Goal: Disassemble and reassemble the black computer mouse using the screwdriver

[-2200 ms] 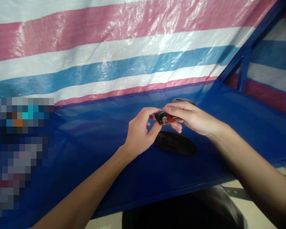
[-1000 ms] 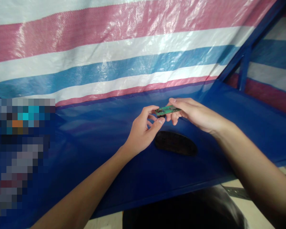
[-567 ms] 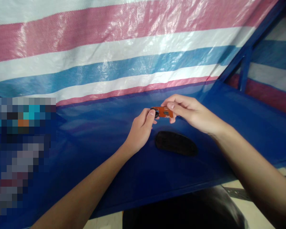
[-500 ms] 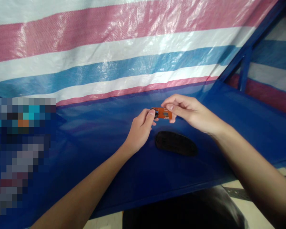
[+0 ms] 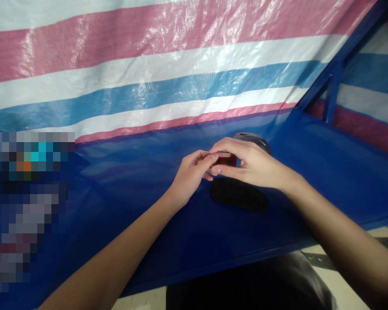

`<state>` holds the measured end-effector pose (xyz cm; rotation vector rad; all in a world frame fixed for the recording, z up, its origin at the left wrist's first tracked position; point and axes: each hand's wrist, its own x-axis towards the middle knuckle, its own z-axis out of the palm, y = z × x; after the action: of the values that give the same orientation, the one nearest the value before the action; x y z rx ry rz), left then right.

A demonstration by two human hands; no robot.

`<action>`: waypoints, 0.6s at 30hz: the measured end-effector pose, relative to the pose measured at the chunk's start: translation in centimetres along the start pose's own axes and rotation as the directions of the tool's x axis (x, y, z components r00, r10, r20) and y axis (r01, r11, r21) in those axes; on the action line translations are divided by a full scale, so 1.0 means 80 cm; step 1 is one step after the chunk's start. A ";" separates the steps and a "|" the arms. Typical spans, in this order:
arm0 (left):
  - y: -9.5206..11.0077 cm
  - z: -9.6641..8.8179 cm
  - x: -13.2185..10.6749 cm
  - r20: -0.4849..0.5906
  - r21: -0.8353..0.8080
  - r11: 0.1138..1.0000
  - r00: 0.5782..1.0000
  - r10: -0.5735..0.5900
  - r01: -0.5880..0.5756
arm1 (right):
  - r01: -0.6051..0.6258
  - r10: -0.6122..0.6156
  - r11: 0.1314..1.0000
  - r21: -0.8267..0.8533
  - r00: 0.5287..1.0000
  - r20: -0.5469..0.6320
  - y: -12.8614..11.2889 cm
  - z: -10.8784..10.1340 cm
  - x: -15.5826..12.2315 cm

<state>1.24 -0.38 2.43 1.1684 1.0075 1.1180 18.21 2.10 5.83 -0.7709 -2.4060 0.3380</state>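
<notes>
A small orange circuit board (image 5: 226, 160) is held above the blue table (image 5: 148, 241), mostly hidden by fingers. My right hand (image 5: 248, 165) wraps round it from the right, thumb below and fingers over the top. My left hand (image 5: 190, 174) pinches its left end with thumb and forefinger. Both hands meet just above a flat black oval part (image 5: 239, 194) lying on the table. A dark grey rounded shell (image 5: 254, 140) peeks out behind my right hand.
A striped pink, white and blue tarp (image 5: 148, 64) hangs behind the table. A blue metal frame (image 5: 333, 82) rises at the right. A blurred patch (image 5: 26, 206) covers the left side. The table's front edge runs along the bottom, with pale floor (image 5: 339, 284) beyond.
The board has been turned over between my fingers, showing orange, then green, then orange. Both hands have now dropped slightly and closed over it, hiding most of it.
</notes>
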 end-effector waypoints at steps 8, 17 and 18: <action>-0.003 -0.001 0.003 0.020 -0.111 0.992 0.998 0.056 -0.054 | -0.005 -0.010 0.975 -0.221 0.998 -0.066 0.005 0.004 -0.003; -0.009 -0.007 -0.003 0.347 0.679 0.568 0.885 0.309 -0.465 | -0.208 0.141 0.952 -0.226 0.950 -0.280 0.014 -0.009 -0.004; -0.010 -0.007 -0.003 0.401 0.699 0.506 0.862 0.310 -0.506 | -0.215 0.146 0.951 -0.224 0.947 -0.288 0.014 -0.009 -0.004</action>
<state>0.76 -0.56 1.60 2.3268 1.0982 0.8439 19.35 2.87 5.81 -1.0842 -2.1489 -0.0079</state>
